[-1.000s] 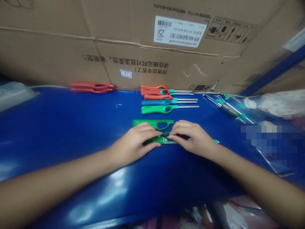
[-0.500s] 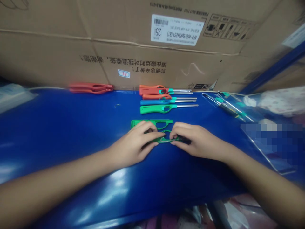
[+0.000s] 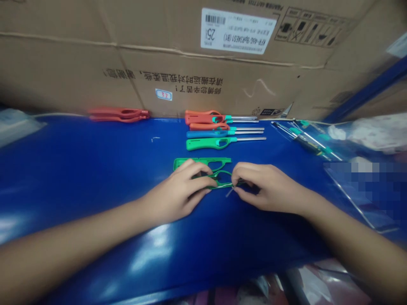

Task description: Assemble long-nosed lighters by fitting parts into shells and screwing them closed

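Observation:
My left hand (image 3: pixel 182 190) has its thumb and fingers closed on a green lighter casing half (image 3: pixel 224 186), which lies low over the table and is partly covered by my fingers. At its right end is my right hand (image 3: pixel 267 186), thumb and index finger pinched on a thin, clear strip-like piece (image 3: pixel 229 192) that sticks out toward me. What my other right fingers touch is hidden. Just behind lies a second green casing half (image 3: pixel 203 160), hollow side showing. Farther back rests a green lighter (image 3: pixel 206 144) with a metal barrel.
Behind it, a blue lighter (image 3: pixel 203 134) and several orange-red lighters (image 3: pixel 203 118) lie in a row. Red casings (image 3: pixel 117 114) sit at the back left. Metal barrels with teal parts (image 3: pixel 313 142) lie at the right. A cardboard box (image 3: pixel 159 59) stands along the blue table's (image 3: pixel 95 169) back edge.
My right fingers have shifted slightly right along the casing, and the thin clear piece now shows at their tips. My left hand keeps its hold. The camera view has shifted a little.

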Demonstrator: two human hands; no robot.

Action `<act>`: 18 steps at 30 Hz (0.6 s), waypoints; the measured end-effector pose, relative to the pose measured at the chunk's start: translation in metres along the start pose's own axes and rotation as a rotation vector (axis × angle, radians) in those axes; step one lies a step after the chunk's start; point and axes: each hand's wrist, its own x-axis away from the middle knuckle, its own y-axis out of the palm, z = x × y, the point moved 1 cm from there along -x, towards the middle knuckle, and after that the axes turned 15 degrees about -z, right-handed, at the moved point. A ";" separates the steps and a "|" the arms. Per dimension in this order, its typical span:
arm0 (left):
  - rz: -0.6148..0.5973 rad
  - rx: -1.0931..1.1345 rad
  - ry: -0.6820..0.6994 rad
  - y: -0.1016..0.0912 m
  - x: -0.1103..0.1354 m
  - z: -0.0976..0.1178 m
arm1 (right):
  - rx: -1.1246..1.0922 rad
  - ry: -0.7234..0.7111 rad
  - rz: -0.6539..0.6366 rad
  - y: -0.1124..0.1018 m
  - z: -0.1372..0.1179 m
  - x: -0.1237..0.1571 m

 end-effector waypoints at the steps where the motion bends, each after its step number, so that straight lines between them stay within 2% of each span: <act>1: 0.001 -0.003 0.003 0.000 0.000 0.000 | 0.006 0.004 0.012 0.000 0.000 0.000; 7: 0.008 -0.034 0.013 0.001 0.001 0.000 | 0.016 0.039 0.090 0.005 0.002 -0.004; 18: -0.008 -0.080 0.018 -0.001 0.002 0.002 | -0.007 0.050 0.091 0.008 0.003 -0.006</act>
